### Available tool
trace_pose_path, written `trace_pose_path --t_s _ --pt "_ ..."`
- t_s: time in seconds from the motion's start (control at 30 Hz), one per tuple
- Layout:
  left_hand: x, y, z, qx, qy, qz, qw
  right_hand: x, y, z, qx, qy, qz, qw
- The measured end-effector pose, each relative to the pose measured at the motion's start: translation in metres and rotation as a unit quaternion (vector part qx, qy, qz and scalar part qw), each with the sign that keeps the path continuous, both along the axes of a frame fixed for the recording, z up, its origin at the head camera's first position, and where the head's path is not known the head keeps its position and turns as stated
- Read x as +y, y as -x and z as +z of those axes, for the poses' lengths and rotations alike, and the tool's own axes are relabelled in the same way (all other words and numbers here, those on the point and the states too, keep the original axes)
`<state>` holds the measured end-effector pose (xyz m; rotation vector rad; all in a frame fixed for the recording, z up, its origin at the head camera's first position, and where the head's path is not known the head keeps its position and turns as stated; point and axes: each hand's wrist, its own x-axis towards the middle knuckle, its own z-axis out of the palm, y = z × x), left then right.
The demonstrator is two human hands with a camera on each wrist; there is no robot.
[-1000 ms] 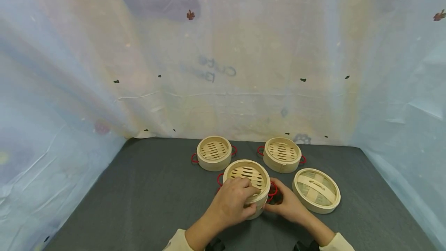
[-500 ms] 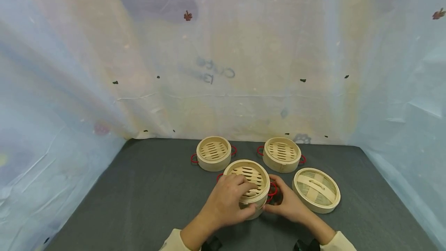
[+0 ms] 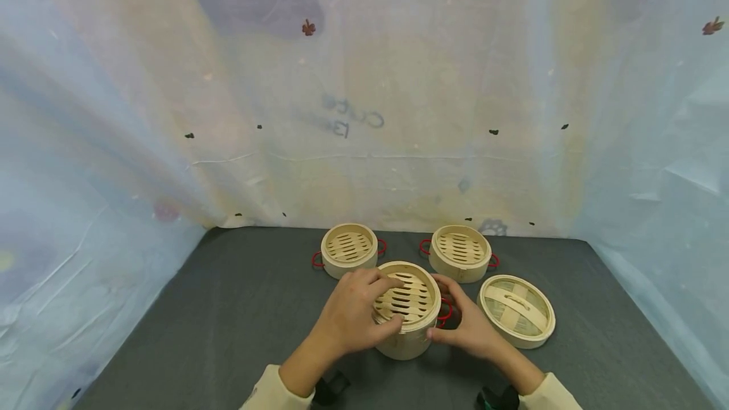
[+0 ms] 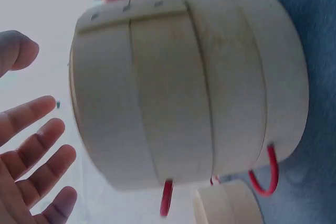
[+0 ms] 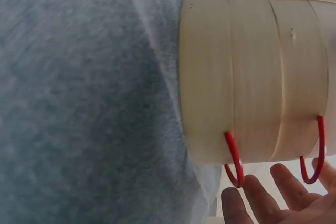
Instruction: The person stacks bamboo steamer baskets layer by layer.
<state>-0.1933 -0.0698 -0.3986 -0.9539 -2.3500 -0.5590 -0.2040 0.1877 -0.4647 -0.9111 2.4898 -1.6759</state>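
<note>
Two pale bamboo steamer baskets with red handles stand as a stack (image 3: 405,343), slatted base upward, near the front of the table. My left hand (image 3: 353,318) hovers at the stack's left side, partly covering its rim in the head view. In the left wrist view the left fingers (image 4: 39,129) are spread and apart from the stack (image 4: 173,93). On the other side my right hand (image 3: 473,328) is loosely cupped, its thumb by the stack's front wall. The right wrist view has the right fingers (image 5: 278,198) extended close beside the red handles (image 5: 315,161).
Behind the stack sit two more steamer baskets, one at back left (image 3: 348,250) and one at back right (image 3: 460,253). A woven bamboo lid (image 3: 516,312) lies to the right, near the right hand. Patterned sheeting (image 3: 398,112) hangs behind the dark grey table (image 3: 228,334).
My left hand has drawn back leftward from the top basket, its fingers parting from the rim. The right fingers have loosened and shifted slightly upward along the side. The stack stays in place.
</note>
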Motion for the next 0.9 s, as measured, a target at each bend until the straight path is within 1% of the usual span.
trace_pose_path --t_s 0.17,0.23,0.33,0.47,0.6,0.7,0.9 --pt "-0.012 0.007 0.005 0.007 -0.023 0.005 0.9997 -0.003 0.0 0.004 0.002 -0.007 -0.009 1.0" --pt "-0.016 0.011 0.006 0.002 -0.034 0.004 0.9994 -0.004 0.001 0.006 -0.004 -0.005 -0.011 1.0" --pt "-0.022 0.016 0.007 -0.016 -0.048 0.001 0.9987 -0.005 0.001 0.009 -0.009 -0.007 -0.015 1.0" --pt "-0.027 0.023 0.004 -0.032 -0.053 0.001 0.9981 -0.006 0.001 0.01 -0.008 -0.007 -0.017 1.0" --pt "-0.032 0.031 -0.001 -0.036 -0.056 0.005 0.9978 -0.007 0.001 0.011 -0.009 0.0 -0.01 1.0" --pt "-0.036 0.037 -0.004 -0.043 -0.059 0.011 0.9973 -0.007 0.001 0.011 -0.009 0.0 -0.007 1.0" --pt "-0.043 0.05 -0.01 -0.064 -0.053 0.035 0.9959 -0.008 0.001 0.012 -0.01 -0.003 -0.005 1.0"
